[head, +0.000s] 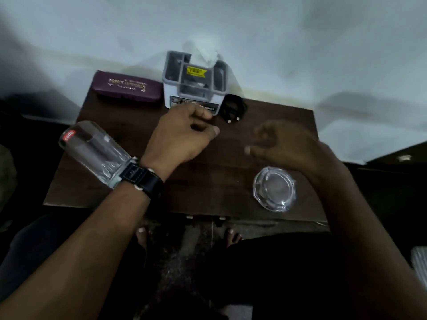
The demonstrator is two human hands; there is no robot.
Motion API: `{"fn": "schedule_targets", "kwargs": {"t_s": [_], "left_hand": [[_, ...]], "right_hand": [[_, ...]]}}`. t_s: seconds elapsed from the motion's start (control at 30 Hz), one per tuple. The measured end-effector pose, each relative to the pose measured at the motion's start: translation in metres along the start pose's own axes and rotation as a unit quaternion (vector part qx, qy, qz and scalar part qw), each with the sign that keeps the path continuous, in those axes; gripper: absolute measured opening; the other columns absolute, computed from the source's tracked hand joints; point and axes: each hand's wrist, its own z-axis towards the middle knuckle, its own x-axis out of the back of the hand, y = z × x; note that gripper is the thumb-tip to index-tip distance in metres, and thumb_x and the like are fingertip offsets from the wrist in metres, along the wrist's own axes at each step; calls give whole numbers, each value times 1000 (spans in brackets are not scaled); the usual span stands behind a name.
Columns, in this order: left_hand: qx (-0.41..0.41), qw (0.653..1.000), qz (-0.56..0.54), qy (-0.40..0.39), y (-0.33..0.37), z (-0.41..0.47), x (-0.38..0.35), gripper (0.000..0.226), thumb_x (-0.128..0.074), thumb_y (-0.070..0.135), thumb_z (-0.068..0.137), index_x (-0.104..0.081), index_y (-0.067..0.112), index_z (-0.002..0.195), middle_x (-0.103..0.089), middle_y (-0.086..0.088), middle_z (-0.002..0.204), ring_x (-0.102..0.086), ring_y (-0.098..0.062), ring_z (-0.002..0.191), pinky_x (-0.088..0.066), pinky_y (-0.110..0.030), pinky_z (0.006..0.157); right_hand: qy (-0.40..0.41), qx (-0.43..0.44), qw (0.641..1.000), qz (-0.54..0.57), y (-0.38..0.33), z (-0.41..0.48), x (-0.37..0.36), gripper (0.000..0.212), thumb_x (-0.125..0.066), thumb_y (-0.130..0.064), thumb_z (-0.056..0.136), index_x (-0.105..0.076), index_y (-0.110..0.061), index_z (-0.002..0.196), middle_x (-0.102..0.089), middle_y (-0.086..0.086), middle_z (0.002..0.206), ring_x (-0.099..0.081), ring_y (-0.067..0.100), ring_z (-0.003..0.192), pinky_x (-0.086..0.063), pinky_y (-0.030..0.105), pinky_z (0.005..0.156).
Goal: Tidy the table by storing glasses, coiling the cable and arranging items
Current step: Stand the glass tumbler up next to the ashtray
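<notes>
Two bare hands hover over a dark brown wooden surface (pixel 143 125) in a dim room. The left grip (pixel 182 135) has its fingers curled loosely inward with thumb and fingertips close together; nothing can be seen between them. A black wristwatch (pixel 143 179) sits on its wrist. The right grip (pixel 284 144) is blurred, fingers half curled and apart, holding nothing.

Just beyond the left grip, touching or nearly touching its knuckles, stands a white and grey plastic organiser box (pixel 194 84) with open compartments, a yellow sticker and crumpled white tissue rising from its far side. Beyond and between the two grips, right beside that box, lies the coiled black cable (pixel 234 107), its two plug ends pointing toward the person. Further left of the left grip, at the far edge, rests the closed maroon glasses case (pixel 127 87) with gold lettering. Beside the left wrist, on its outer side, stands a clear glass tumbler (pixel 94 151) bearing a red label. Below the right grip, near the front edge, sits a clear round glass ashtray (pixel 273 188).

Behind the surface rises a pale, stained wall (pixel 231 24). Under the front edge, bare toes (pixel 232 235) show on a dark speckled floor (pixel 184 255).
</notes>
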Motion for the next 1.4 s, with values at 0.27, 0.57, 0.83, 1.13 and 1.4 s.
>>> {"fn": "schedule_targets", "kwargs": {"t_s": [0.27,0.57,0.83,1.13,1.4], "left_hand": [[-19,992,118,-44,3,-10,-21,27,-82,43,82,-67,34,103,-75,20,85,-68,3,82,-50,-22,74],[-32,985,154,-65,10,-5,-41,25,-80,43,84,-67,35,104,-74,22,85,-63,10,78,-44,-14,69],[-16,989,136,-57,11,6,-51,18,-73,27,89,-66,39,100,-76,20,92,-70,1,88,-53,-21,78],[-13,991,119,-60,5,12,-62,17,-75,34,86,-64,45,90,-71,39,85,-66,14,80,-48,-17,71],[-13,992,112,-54,5,10,-62,13,-77,38,86,-66,42,93,-68,45,88,-64,16,77,-46,-16,68]], "right_hand": [[-141,-126,973,-133,10,-57,-29,111,-91,-60,58,-34,-40,151,-34,11,144,-48,43,128,-48,50,100],[-100,-72,986,-113,27,-56,-34,95,-89,-38,68,-35,-44,146,-37,9,133,-59,44,114,-55,49,95],[242,-22,940,241,62,-9,-6,90,-93,-51,55,-40,-43,127,-59,1,125,-67,14,106,-60,32,88],[303,-87,905,286,87,57,-42,122,-90,-56,54,-27,-29,155,-38,0,142,-53,12,126,-43,16,101],[321,-123,912,223,82,74,-54,124,-87,-66,59,-29,-20,158,-47,0,149,-34,28,144,-30,49,117]]}}
